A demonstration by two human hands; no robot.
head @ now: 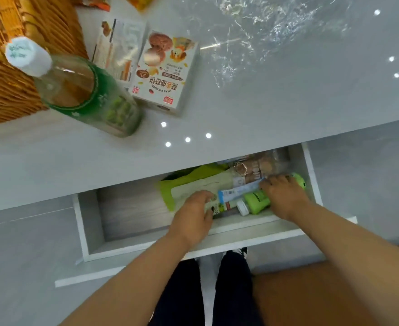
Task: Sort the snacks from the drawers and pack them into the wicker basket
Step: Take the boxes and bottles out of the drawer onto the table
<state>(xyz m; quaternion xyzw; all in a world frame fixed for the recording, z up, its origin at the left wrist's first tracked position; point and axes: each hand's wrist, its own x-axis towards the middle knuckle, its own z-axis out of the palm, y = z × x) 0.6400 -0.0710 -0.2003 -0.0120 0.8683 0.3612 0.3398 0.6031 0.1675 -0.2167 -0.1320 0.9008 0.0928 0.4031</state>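
Note:
Both my hands reach into the open white drawer [92, 231] below the counter. My left hand [193, 215] rests its fingers on a green and cream snack bag [189, 187]. My right hand [283, 196] grips a thin blue and white packet [238, 192] at its right end, over a bright green bottle [256, 203] with a white cap. A clear pack of brown snacks [257, 169] lies at the drawer's back. The wicker basket [10, 90] stands on the counter at the far left.
On the grey counter [276, 102] stand a clear bottle with a green label [83, 90], an oat cookie box [165, 71] and a second white box [118, 48] behind it. Orange and yellow packets show at the top edge. The drawer's left half [128, 208] shows bare bottom.

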